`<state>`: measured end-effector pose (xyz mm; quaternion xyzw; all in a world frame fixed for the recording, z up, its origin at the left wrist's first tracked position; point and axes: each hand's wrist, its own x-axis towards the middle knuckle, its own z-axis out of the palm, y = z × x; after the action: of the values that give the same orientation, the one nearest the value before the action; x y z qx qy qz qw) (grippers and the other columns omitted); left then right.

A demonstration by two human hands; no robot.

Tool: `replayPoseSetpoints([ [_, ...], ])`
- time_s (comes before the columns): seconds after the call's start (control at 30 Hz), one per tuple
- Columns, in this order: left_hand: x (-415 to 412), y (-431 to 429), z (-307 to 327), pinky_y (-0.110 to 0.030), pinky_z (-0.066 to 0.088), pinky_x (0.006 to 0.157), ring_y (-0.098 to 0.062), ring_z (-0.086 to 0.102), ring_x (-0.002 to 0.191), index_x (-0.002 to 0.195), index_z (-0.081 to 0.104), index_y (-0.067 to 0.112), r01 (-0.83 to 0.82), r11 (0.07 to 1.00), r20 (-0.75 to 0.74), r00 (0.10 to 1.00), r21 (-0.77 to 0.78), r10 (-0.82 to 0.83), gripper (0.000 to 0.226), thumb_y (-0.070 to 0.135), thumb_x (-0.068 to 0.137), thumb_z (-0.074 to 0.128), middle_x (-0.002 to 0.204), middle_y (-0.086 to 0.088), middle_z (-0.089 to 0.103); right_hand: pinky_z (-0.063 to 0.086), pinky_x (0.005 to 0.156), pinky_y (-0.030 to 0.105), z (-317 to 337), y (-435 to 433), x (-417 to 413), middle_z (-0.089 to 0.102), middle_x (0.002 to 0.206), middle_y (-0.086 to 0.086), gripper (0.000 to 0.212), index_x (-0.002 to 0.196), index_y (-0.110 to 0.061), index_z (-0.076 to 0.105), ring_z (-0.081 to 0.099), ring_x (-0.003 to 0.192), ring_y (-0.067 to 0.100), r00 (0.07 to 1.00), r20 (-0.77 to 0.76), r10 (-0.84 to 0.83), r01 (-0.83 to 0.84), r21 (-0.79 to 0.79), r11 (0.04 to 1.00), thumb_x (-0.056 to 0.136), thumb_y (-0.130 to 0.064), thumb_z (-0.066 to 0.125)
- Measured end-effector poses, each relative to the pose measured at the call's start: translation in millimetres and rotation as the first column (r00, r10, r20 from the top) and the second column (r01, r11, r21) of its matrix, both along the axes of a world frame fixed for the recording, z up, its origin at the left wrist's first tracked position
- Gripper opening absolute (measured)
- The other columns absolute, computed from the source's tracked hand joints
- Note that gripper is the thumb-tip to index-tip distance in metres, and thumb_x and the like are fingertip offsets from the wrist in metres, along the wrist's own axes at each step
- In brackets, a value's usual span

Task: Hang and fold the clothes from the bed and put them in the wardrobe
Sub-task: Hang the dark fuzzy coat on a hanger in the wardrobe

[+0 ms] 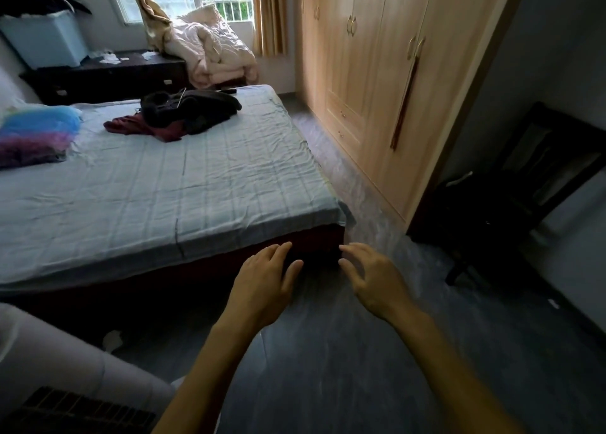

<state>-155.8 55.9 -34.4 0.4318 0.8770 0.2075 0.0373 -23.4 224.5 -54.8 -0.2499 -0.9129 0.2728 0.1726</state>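
A heap of dark clothes point(193, 109) lies on the far part of the bed point(157, 184), with a dark red garment point(131, 126) spread under its near side. The bed has a pale blue sheet. The wooden wardrobe point(377, 73) stands along the right wall with all doors closed. My left hand point(265, 283) and my right hand point(370, 276) hover side by side in front of the bed's near corner, fingers relaxed and spread, holding nothing. Both are far from the clothes.
A blue and purple bundle point(36, 135) lies at the bed's left edge. A rumpled pink quilt point(213, 50) is piled by the window. A dark chair point(537, 184) stands right of the wardrobe. Grey floor point(328, 351) runs between bed and wardrobe.
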Motion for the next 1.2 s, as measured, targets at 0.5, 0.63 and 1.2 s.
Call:
replayPoseSetpoints([
  [0.5,-145,164,68,-0.034,0.030,0.109,-0.019,0.039,0.131,0.144,0.032,0.023,0.222,0.972,-0.026,0.975,0.079,-0.221,0.053,0.048,0.097,0.035,0.148,-0.002,0.038,0.039,0.101,0.029,67,111,-121,0.058,0.129,-0.001,0.037,0.128,-0.021,0.057,0.053,0.118,0.016,0.974,-0.017,-0.228,0.227,0.172,0.959,0.094,-0.038,0.052],
  [0.63,-162,227,59,-0.036,0.031,0.110,-0.019,0.039,0.132,0.144,0.032,0.023,0.238,0.971,-0.022,0.971,0.030,-0.237,0.056,0.052,0.096,0.033,0.148,-0.003,0.038,0.036,0.105,0.032,64,170,-136,0.054,0.134,-0.001,0.041,0.131,-0.023,0.054,0.049,0.122,0.017,0.967,-0.004,-0.256,0.253,0.173,0.952,0.095,-0.043,0.049],
  [1.2,-207,510,49,-0.033,0.038,0.101,-0.019,0.047,0.124,0.139,0.042,0.023,0.213,0.977,-0.036,0.976,-0.032,-0.214,0.062,0.058,0.090,0.028,0.141,-0.002,0.047,0.032,0.107,0.032,51,480,-172,0.047,0.140,-0.004,0.042,0.135,-0.025,0.049,0.043,0.127,0.016,0.970,0.056,-0.236,0.233,0.048,0.971,0.098,-0.043,0.041],
])
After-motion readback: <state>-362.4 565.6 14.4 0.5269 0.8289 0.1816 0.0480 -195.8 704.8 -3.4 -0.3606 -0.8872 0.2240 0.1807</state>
